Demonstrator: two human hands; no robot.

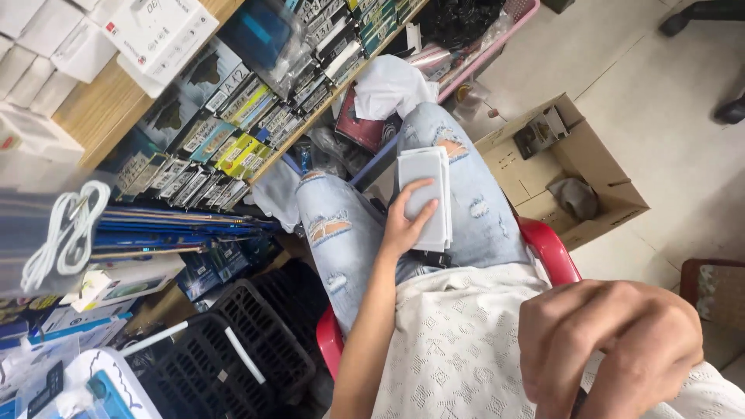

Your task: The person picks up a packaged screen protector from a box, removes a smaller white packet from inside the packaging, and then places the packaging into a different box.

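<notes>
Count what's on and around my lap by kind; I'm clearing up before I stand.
Hands: 2 (left hand, right hand)
Stack of white packets on the lap: 1
Cardboard box: 1
Red chair: 1
Black baskets: 2
Total: 7

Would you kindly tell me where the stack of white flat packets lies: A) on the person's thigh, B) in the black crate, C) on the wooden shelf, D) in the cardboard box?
A: the stack of white packets rests on the jeans-clad thigh under the left hand.

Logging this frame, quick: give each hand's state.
Left hand: open, flat on white packs on the lap.
Right hand: closed fist; contents cannot be told.
</notes>
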